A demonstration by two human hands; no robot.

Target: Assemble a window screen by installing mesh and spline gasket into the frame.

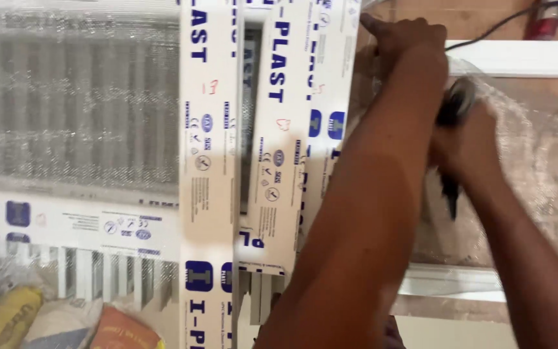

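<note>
Several white plastic frame profiles (209,161) covered in film with blue print lie upright in the middle of the view. My left hand (407,40) reaches across to the top and grips the right edge of the rightmost profile (330,71), index finger stretched left. My right hand (469,145) is just right of my left forearm, closed around a dark, blurred hand tool (454,106) whose pointed tip (452,203) points down. Beneath the tool lies clear bubble wrap (537,148).
White louvred panels under bubble wrap (72,110) fill the left. Yellow and orange sacks (66,323) lie at the bottom left. A white ledge (524,58), a black cable (498,22) and a red object (547,26) are at the top right.
</note>
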